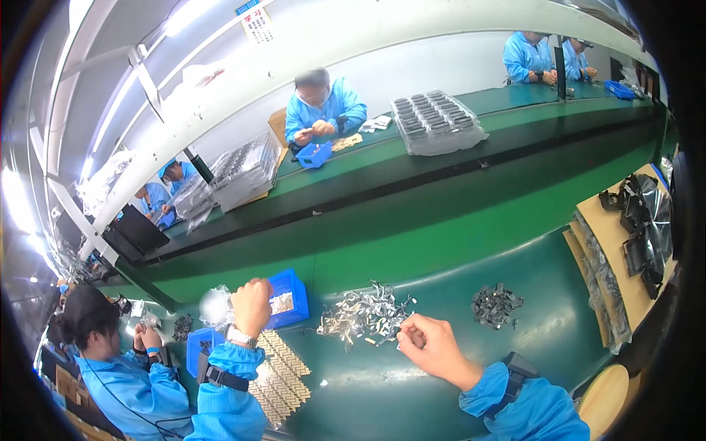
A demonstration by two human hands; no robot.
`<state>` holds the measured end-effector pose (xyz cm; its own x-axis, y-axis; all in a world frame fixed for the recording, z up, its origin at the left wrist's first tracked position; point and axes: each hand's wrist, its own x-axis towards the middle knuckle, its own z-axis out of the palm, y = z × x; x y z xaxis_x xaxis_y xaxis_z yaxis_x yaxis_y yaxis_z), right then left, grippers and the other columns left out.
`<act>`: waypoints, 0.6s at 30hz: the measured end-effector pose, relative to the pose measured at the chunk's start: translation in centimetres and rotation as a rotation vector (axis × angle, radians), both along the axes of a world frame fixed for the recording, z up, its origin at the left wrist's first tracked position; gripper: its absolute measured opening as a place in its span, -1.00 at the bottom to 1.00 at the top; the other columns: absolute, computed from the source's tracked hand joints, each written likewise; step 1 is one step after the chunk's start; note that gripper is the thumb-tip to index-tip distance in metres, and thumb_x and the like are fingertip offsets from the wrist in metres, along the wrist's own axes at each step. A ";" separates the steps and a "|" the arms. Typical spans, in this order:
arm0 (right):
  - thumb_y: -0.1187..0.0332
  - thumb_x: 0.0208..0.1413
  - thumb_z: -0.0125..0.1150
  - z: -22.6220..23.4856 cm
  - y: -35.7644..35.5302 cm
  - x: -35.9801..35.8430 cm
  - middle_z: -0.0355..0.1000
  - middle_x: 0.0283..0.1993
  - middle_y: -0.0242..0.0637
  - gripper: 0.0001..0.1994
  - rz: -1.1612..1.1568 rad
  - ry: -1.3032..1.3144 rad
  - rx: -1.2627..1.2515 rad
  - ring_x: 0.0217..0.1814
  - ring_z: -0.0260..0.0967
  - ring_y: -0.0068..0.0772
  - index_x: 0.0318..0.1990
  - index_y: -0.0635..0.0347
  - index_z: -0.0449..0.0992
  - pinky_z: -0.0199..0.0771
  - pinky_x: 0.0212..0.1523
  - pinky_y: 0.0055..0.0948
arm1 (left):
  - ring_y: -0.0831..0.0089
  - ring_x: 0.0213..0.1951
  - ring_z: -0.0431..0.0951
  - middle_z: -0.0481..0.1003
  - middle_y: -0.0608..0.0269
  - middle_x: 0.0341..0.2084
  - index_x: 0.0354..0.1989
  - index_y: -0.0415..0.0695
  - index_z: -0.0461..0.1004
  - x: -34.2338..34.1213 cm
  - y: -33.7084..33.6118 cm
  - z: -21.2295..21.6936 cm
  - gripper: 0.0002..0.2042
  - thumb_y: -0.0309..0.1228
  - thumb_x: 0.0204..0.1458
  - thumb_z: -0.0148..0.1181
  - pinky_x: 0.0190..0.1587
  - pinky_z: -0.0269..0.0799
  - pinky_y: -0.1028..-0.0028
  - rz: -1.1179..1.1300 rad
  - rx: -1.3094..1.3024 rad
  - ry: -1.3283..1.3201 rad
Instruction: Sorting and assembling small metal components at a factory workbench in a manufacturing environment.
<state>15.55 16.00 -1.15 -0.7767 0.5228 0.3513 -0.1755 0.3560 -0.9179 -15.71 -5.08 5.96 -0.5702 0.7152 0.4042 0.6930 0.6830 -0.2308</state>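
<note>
My left hand (252, 307) is raised beside a blue plastic bin (290, 307), its fingers curled together. Whatever they hold, if anything, is hidden. Pale small pieces lie inside that bin. My right hand (434, 349) is at the right edge of a loose pile of small silvery, white and black strip-like parts (360, 314). Its thumb and fingertips are pinched together, and anything between them is too small to name. Below my left hand lies a sheet of beige pieces in a zigzag pattern (279, 378), partly covered by my left forearm.
A heap of small black parts (497, 305) lies on the green table (441, 272) to the right. Black moulded parts rest on cardboard (603, 228) at far right. A second blue bin (198, 349) stands near a co-worker (129, 367) at left. Other people work across the bench.
</note>
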 end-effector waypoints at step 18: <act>0.45 0.11 0.32 -0.2 -0.7 -0.5 0.41 -0.55 -0.42 -0.89 0.019 -0.018 -0.043 -0.63 0.16 -0.69 -0.35 0.23 0.48 0.18 -0.59 -0.54 | 0.01 -0.08 0.63 0.63 -0.01 -0.17 -0.06 -0.05 0.62 -6.6 -28.4 -3.9 -0.52 -0.29 -0.27 0.47 0.02 0.54 0.16 0.259 -0.110 -0.588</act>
<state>15.10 15.34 -1.39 -0.7926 0.5224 0.3144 -0.1648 0.3129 -0.9354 -22.27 -33.48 2.02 -0.8334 0.5444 -0.0953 0.5412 0.8388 0.0589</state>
